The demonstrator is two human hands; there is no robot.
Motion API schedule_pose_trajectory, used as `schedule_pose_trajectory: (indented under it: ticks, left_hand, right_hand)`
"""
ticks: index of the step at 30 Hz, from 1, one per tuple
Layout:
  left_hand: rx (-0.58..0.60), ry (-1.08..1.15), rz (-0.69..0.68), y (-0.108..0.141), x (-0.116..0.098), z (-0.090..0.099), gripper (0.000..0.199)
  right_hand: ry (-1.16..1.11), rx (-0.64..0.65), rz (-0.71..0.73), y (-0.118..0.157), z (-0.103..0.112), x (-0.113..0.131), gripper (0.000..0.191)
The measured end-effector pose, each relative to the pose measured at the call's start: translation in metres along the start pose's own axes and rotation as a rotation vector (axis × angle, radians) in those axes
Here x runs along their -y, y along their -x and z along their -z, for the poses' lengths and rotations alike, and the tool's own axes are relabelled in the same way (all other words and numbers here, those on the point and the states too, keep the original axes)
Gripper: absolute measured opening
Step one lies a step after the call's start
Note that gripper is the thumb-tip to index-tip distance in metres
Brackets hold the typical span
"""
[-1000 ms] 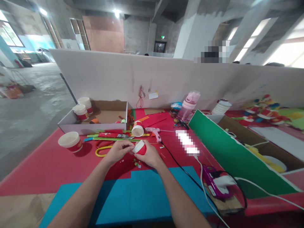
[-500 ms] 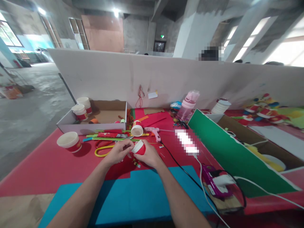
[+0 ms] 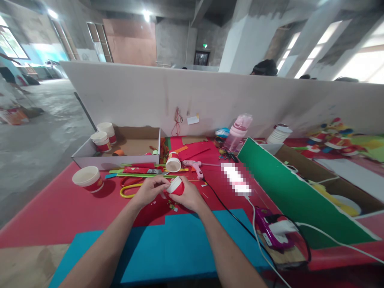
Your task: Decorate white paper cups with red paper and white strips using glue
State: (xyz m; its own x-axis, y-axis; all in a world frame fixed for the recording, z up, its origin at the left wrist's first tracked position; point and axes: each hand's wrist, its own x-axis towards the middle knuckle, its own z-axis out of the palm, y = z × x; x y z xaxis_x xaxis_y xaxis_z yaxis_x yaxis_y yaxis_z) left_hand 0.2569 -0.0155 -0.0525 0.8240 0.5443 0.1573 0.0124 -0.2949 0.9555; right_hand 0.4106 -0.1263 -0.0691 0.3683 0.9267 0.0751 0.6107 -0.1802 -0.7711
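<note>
A small red-and-white paper cup (image 3: 176,186) is tilted in my right hand (image 3: 189,195), whose fingers and thumb wrap its right side. At the cup's left edge, my left hand (image 3: 153,189) has its fingertips curled together in a pinch; what lies between them is too small to make out. Just left of that hand are yellow-handled scissors (image 3: 127,191). Small coloured scraps (image 3: 172,206) lie on the red table below the cup. Behind it, another paper cup (image 3: 173,163) rests on its side by a pink glue gun (image 3: 195,167).
A larger paper cup (image 3: 88,179) stands at left, before a white box (image 3: 117,162) holding cups. Green and red strips (image 3: 141,175) lie across the middle. At right are a green-sided box (image 3: 288,196), a purple power strip (image 3: 271,232) with cables, and a pink bottle (image 3: 238,132).
The fingers of my left hand have shifted slightly at the cup's edge. My right hand and the cup have stayed almost where they were.
</note>
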Motion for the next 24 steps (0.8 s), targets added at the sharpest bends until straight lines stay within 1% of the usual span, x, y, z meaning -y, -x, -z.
schedule_pose_trajectory:
  ticks: [8,11,15,18,21,22,24]
  left_hand:
    - [-0.005,-0.180,-0.132,0.0004,-0.0027,-0.0015,0.016]
    - [-0.007,-0.199,-0.157,0.0000,-0.0020,-0.0037,0.017]
    - [0.026,-0.095,-0.122,-0.0004,0.0008,-0.0062,0.018]
    - [0.018,0.072,-0.064,-0.0002,0.0033,-0.0055,0.018]
    - [-0.045,0.260,-0.022,-0.0002,0.0037,-0.0033,0.020]
    - [-0.074,0.291,-0.018,-0.0006,0.0037,-0.0025,0.021]
    - [-0.154,0.280,-0.030,-0.0020,0.0043,-0.0008,0.024]
  right_hand:
    - [-0.013,-0.012,0.008,-0.0010,-0.0027,-0.0024,0.057]
    - [-0.020,-0.021,0.013,-0.0008,-0.0040,-0.0017,0.055]
    - [-0.058,-0.031,0.014,-0.0007,-0.0043,-0.0009,0.055]
    - [-0.132,-0.055,-0.007,-0.0013,-0.0015,0.0002,0.057]
    - [-0.237,-0.077,-0.017,-0.0019,0.0018,0.0022,0.058]
    - [-0.271,-0.081,-0.023,-0.0020,0.0023,0.0029,0.059]
    - [-0.337,-0.092,-0.035,-0.0025,0.0023,0.0037,0.062]
